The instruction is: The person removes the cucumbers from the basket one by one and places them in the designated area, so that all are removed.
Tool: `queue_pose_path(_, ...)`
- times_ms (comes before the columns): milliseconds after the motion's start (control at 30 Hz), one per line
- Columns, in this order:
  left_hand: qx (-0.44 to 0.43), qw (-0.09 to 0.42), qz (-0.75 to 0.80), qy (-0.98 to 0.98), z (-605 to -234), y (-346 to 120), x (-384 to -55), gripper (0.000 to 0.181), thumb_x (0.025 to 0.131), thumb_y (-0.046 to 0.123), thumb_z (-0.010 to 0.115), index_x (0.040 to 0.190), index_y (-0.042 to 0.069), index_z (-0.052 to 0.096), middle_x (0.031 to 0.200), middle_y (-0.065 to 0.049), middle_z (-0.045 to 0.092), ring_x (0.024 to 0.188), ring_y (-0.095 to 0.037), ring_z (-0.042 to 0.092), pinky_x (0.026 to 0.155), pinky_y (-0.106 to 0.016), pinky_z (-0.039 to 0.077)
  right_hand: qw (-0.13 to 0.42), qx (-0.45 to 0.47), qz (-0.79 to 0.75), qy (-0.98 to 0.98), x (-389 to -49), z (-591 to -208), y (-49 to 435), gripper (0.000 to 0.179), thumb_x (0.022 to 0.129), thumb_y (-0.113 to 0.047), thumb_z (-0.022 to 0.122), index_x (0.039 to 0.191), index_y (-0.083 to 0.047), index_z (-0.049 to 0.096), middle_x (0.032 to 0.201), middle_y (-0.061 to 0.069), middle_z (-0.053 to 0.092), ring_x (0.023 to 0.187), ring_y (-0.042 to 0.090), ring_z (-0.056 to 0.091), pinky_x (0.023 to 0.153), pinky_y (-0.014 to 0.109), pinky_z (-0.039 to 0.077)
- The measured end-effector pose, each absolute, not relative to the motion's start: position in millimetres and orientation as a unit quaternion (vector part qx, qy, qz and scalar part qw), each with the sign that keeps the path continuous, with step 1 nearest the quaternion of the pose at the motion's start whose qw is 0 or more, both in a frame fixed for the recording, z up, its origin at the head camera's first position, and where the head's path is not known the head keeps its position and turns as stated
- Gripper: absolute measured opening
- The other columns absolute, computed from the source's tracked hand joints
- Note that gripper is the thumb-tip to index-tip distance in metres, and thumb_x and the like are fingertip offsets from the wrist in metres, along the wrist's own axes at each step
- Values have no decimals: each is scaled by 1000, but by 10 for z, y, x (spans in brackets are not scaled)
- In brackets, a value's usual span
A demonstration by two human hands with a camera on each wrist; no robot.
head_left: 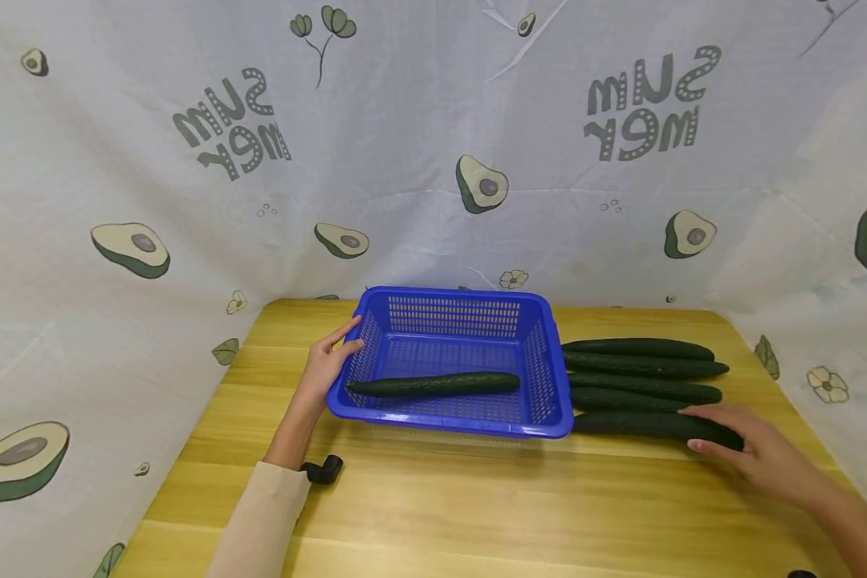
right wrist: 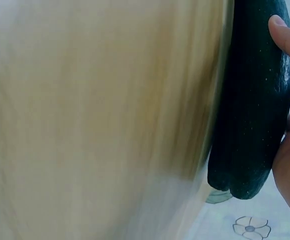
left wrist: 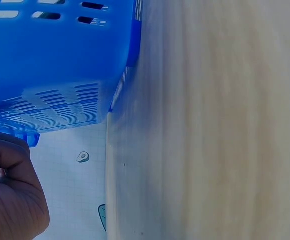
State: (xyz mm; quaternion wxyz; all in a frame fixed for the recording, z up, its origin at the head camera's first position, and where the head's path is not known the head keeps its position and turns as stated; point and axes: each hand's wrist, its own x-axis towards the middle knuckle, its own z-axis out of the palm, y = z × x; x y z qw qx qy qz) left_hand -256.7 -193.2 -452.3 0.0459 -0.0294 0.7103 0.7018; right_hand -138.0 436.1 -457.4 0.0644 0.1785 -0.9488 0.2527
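Note:
A blue plastic basket (head_left: pixel 451 423) with slotted walls stands mid-table, and one cucumber (head_left: pixel 441 384) lies inside along its front side. My left hand (head_left: pixel 325 369) grips the basket's left rim, thumb over the edge; in the left wrist view the fingers curl beside the blue wall. To the right of the basket, several dark green cucumbers (head_left: pixel 639 367) lie side by side, their left ends hidden by it. My right hand (head_left: pixel 747 449) holds the nearest cucumber (head_left: pixel 636 425) by its right end, thumb on the near side and fingers across the far side.
The wooden table (head_left: pixel 462 506) extends in front of the basket. A pale cloth (head_left: pixel 405 144) printed with avocados hangs behind and at both sides. A black device (head_left: pixel 323 470) is at the left wrist.

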Motion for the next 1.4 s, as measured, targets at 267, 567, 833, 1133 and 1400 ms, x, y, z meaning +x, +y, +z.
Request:
queue_pose_path(267,-31,45,701,711,-4490,-1936,-2560,50,103,28,65,151,35,54,160,-3,47,122,-38,64,85,-37,63,78,185,225,-953,-1449,-4559,4322,41,90,-16,80,129,-18,68,127,-2,61,115,-22,29,84,6,29)
queue_pose_path(567,-33,48,704,707,-4493,-1936,-2565,50,102,28,65,151,36,54,159,-4,47,120,-39,66,84,-39,63,96,197,171,-961,-1486,-4560,4288,41,83,-19,85,122,-18,72,123,7,63,110,19,49,83,37,41)
queue_pose_path(833,-36,52,705,706,-4516,-1939,-2589,51,103,28,64,152,36,52,161,-2,45,121,-38,65,84,-38,63,100,188,164,-963,-1480,-4543,4264,40,83,-22,86,120,-17,73,120,9,64,108,30,49,82,41,44)
queue_pose_path(1133,-34,55,708,704,-4506,-1933,-2577,51,103,27,64,152,35,52,157,-8,50,112,-37,70,80,-37,64,30,125,203,-971,-1513,-4476,4218,48,95,-30,76,133,-3,64,120,19,67,105,37,58,82,51,49)
queue_pose_path(1400,-32,51,704,708,-4507,-1930,-2567,50,103,27,65,150,35,54,155,-9,52,107,-32,71,79,-35,64,53,109,208,-970,-1575,-4383,4079,54,98,-32,72,140,-2,59,114,13,69,100,30,60,71,25,47)
